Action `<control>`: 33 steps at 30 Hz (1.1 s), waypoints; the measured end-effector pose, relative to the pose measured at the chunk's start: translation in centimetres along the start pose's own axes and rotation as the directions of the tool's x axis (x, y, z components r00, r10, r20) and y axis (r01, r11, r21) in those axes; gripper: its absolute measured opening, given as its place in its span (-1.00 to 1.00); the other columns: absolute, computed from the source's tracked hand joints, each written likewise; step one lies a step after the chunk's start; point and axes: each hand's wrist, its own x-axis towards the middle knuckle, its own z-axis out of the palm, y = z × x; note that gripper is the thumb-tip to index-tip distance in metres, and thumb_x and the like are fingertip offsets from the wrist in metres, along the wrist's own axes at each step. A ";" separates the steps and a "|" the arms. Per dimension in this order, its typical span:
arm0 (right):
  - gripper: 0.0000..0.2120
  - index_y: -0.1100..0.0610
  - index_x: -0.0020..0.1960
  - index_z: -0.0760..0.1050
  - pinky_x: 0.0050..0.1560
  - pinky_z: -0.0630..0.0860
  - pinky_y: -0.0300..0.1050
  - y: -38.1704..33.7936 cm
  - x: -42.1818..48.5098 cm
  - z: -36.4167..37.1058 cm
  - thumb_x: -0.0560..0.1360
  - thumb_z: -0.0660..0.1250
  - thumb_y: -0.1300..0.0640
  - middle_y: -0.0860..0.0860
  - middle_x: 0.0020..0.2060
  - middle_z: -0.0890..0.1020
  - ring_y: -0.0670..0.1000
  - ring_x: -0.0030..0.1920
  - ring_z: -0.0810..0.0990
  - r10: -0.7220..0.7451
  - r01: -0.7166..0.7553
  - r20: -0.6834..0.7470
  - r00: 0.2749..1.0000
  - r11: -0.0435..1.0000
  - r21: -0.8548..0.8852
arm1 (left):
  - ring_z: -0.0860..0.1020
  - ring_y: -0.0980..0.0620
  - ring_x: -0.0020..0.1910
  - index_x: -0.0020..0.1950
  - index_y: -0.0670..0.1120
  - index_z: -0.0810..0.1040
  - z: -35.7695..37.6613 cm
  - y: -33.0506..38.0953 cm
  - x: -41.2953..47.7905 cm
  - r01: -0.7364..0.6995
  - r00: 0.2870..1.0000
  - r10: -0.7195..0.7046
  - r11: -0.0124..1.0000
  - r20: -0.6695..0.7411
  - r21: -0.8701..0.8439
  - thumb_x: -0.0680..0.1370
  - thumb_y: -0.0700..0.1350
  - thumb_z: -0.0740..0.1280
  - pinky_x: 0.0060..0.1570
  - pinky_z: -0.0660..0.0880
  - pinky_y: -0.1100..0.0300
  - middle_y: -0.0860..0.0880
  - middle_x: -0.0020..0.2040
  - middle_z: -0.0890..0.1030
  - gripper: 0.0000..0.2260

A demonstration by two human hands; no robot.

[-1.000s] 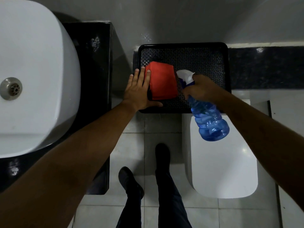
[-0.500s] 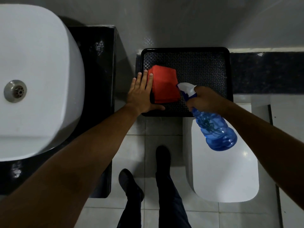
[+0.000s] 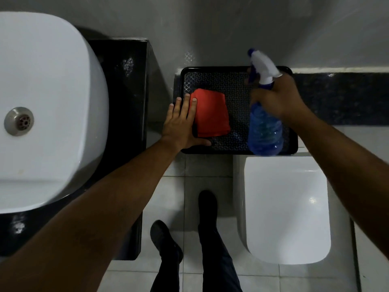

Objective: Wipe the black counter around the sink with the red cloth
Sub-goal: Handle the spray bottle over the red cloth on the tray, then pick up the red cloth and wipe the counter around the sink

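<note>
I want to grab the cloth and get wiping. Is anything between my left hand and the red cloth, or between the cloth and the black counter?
Nothing visible. The left hand already rests flat against the red cloth in the black tray; only open space separates tray and black counter.

Both forearms (image 3: pixel 117 207) are bare, with no sleeves showing; the legs wear dark trousers (image 3: pixel 216 260) and black shoes (image 3: pixel 164 239).

Red cloth (image 3: pixel 211 113): folded to a rough rectangle, lying flat, centre of frame, slightly above mid-height. Black counter (image 3: pixel 126 98): glossy dark slab w/ pale speckled glare spots, left third of frame, wrapping right & bottom sides of white sink (image 3: pixel 46 106), drain at far left.
</note>
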 end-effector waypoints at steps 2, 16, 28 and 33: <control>-0.67 0.29 0.05 0.57 -0.25 0.55 -0.03 -0.1 0.5 -0.2 0.29 0.39 0.26 0.19 -0.21 0.63 -0.07 -0.28 0.54 -0.064 0.072 -0.154 0.986 0.996 0.043 | -0.17 -0.25 0.62 0.63 -0.06 -0.26 0.0 0.0 0.1 -0.010 1.000 0.010 1.000 0.002 0.013 0.17 0.62 0.27 0.57 -0.18 -0.19 -0.17 0.65 -0.23 0.31; -0.55 0.08 0.35 0.38 -0.03 0.58 -0.03 1.2 2.8 1.9 0.50 0.34 0.29 0.03 0.02 0.56 -0.03 -0.12 0.54 -0.298 0.336 -0.338 0.893 0.940 0.060 | -0.14 -0.37 0.60 0.62 0.09 -0.29 0.1 -0.1 0.2 -0.052 0.999 0.053 0.994 -0.002 0.092 0.22 0.63 0.21 0.52 -0.22 -0.31 -0.14 0.64 -0.27 0.20; -0.62 0.23 0.32 0.45 0.23 0.46 0.19 5.2 -5.2 10.0 0.58 0.31 0.04 0.22 0.22 0.57 0.24 0.23 0.49 -0.049 0.030 -0.032 0.998 0.899 -0.438 | -0.23 -0.30 0.60 0.61 0.09 -0.32 0.4 -0.1 0.2 -0.020 0.999 0.021 0.999 0.029 -0.026 0.23 0.58 0.30 0.52 -0.05 -0.37 -0.13 0.63 -0.31 0.23; -0.45 0.27 0.42 0.29 0.31 0.38 0.24 3.7 -1.8 12.2 0.57 0.30 -0.02 0.27 0.36 0.43 0.31 0.37 0.36 0.267 -0.286 -0.107 0.958 0.855 -0.432 | -0.10 -0.31 0.61 0.62 0.10 -0.27 0.3 -0.1 -0.1 0.000 1.000 0.000 1.000 0.007 -0.004 0.19 0.63 0.24 0.48 0.06 -0.39 -0.15 0.64 -0.24 0.23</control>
